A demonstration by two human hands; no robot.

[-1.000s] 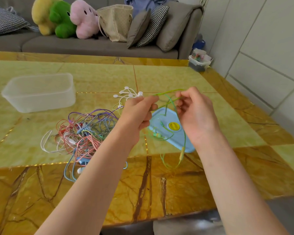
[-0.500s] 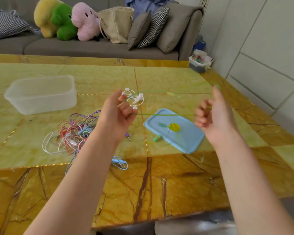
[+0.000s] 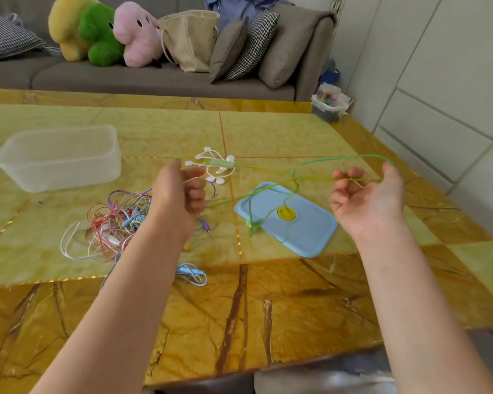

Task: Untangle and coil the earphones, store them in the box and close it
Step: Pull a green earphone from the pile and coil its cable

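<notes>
A green earphone cable [image 3: 319,177] stretches in the air between my two hands above the table. My left hand [image 3: 180,194] grips one end with curled fingers. My right hand [image 3: 366,200] holds the other end, the cable looped over its thumb and pinched by the fingers. The slack hangs down onto the blue lid [image 3: 288,220], where the green earbuds lie at its left edge. A tangle of coloured earphones [image 3: 114,226] lies left of my left arm. The clear plastic box [image 3: 60,157] stands open at the far left.
White earbuds [image 3: 211,166] lie on the table [image 3: 268,308] behind my left hand. A light blue cable [image 3: 191,275] lies near my left forearm. A sofa with plush toys, a bag and cushions runs along the far edge. A small container [image 3: 328,106] stands at the far right corner.
My hands have moved apart, from close together over the lid to wide apart. The green cable is pulled out longer between them, with its slack trailing on the lid.
</notes>
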